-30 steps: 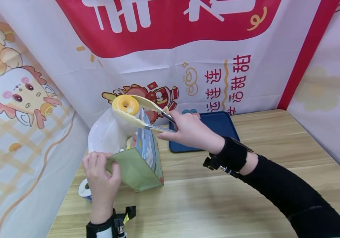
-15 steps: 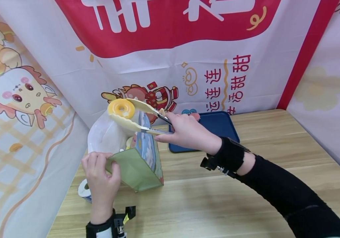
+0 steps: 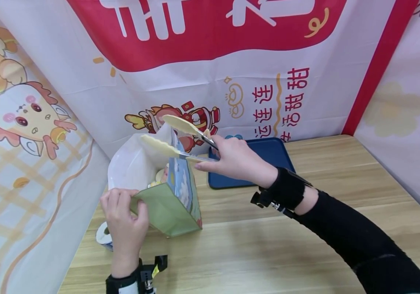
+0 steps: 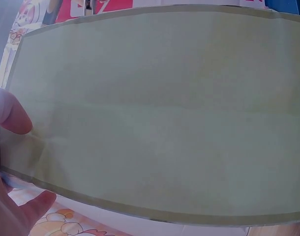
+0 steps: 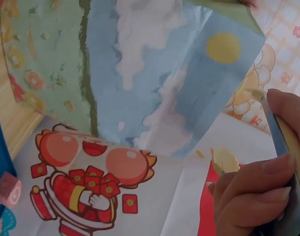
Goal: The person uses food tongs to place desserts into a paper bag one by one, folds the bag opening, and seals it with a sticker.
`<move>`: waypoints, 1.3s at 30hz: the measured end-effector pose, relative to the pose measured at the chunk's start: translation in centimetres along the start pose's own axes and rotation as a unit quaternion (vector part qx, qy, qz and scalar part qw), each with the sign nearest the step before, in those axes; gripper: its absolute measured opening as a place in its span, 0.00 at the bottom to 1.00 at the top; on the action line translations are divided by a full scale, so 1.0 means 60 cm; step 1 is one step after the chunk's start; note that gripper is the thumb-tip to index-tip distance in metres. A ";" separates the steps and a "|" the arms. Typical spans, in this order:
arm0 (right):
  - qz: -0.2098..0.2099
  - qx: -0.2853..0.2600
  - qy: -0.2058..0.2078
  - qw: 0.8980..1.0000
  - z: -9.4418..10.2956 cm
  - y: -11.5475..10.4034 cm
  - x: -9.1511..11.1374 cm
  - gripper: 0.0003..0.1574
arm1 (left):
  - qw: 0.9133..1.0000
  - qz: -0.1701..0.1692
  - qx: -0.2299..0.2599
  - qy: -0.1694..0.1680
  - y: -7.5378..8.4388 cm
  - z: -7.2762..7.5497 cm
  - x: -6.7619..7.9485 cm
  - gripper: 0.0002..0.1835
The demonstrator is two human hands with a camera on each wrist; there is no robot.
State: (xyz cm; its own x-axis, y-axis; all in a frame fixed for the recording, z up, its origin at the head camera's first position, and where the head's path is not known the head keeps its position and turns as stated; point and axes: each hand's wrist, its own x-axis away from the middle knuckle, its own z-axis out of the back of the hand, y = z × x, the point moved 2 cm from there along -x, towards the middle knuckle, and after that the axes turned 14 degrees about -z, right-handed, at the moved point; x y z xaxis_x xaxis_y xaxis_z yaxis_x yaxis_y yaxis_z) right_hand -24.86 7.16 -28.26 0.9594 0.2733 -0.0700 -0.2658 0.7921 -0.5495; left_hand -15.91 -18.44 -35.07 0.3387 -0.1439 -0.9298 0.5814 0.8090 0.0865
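Observation:
My left hand [image 3: 125,216] grips the upper edge of a paper bag [image 3: 167,210], green on this side, with its white inside showing. In the left wrist view the bag's green panel [image 4: 155,118] fills most of the picture. My right hand [image 3: 241,161] holds tongs [image 3: 182,123] with cream, scalloped tips spread apart over the bag's mouth, nothing between them. Small pinkish and yellow items [image 3: 161,176] show inside the bag; its lower inside is hidden. The right wrist view shows the bag's sky-and-flower print [image 5: 105,59] beside the tongs.
Behind my right hand lies a dark blue tray [image 3: 228,182], with a pink cube with a swirl [image 5: 8,189] at it in the right wrist view. A white roll [image 3: 103,234] stands left of the bag. Printed cloth hangs [image 3: 202,90] close behind.
The yellow donut held in the tongs lowered toward the bag's mouth, then left the tongs and dropped from sight there. The tongs' tips have spread. My left hand stays put.

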 end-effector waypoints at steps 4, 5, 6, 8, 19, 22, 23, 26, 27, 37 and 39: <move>-0.014 -0.025 0.006 1.000 0.006 0.022 -0.008 0.42 | 1.000 0.004 0.000 -0.001 0.000 0.000 0.001 0.05; -0.019 -0.030 0.008 0.999 0.008 0.028 -0.011 0.42 | 1.000 0.004 -0.001 -0.002 0.000 0.000 0.001 0.05; -0.024 -0.032 0.011 0.999 0.008 0.035 -0.014 0.41 | 1.000 0.004 0.000 -0.002 0.000 0.000 0.000 0.05; -0.034 -0.037 0.018 0.999 0.009 0.050 -0.020 0.40 | 1.000 0.004 0.000 -0.002 0.000 0.000 0.000 0.05; -0.109 -0.041 0.046 0.992 -0.013 0.142 -0.060 0.41 | 1.000 0.005 0.000 0.002 -0.003 -0.002 0.003 0.05; -0.133 -0.042 0.043 0.989 -0.028 0.169 -0.073 0.44 | 1.000 0.005 0.001 0.005 -0.004 -0.002 0.003 0.05; -0.141 -0.045 0.040 0.988 -0.033 0.178 -0.078 0.45 | 1.000 0.004 0.001 0.006 -0.004 -0.002 0.003 0.05; -0.160 -0.048 0.037 0.985 -0.045 0.203 -0.089 0.49 | 1.000 0.003 0.001 0.008 -0.004 -0.003 0.002 0.05; -0.165 -0.047 0.038 0.984 -0.049 0.210 -0.092 0.50 | 1.000 0.003 0.001 0.008 -0.004 -0.004 0.001 0.05; -0.224 -0.025 0.032 0.974 -0.084 0.270 -0.114 0.53 | 1.000 0.003 -0.002 0.007 -0.004 -0.004 0.002 0.05; -0.231 -0.020 0.031 0.972 -0.089 0.278 -0.117 0.52 | 1.000 0.003 -0.004 0.006 -0.004 -0.004 0.002 0.05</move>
State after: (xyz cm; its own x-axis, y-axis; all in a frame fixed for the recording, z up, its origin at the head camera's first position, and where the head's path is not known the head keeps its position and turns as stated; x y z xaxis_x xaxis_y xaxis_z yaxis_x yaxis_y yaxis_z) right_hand -35.53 15.56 -41.40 0.9795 -0.1420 0.1425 0.1984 0.8001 -0.5661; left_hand -16.18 -18.53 -35.27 0.3339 -0.1316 -0.9334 0.5724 0.8150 0.0898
